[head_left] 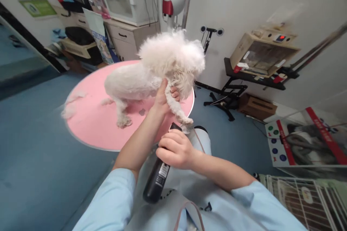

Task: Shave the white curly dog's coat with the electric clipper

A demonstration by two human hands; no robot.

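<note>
A small white fluffy dog (151,68) stands on a round pink grooming table (92,122), its body clipped short and its head and chest still woolly. My left hand (162,97) is wrapped round the dog's front leg, lifting it. My right hand (176,148) is closed on a black electric clipper (157,180), held below the raised paw with its head pointing up toward the leg. Loose tufts of white fur (69,108) lie on the left side of the table.
A black stand with a beige box-like machine (260,54) is at the right wall. A cardboard box (256,106) sits on the blue floor. Wire cages (306,198) are at the lower right. White cabinets (127,36) and clutter stand behind the table.
</note>
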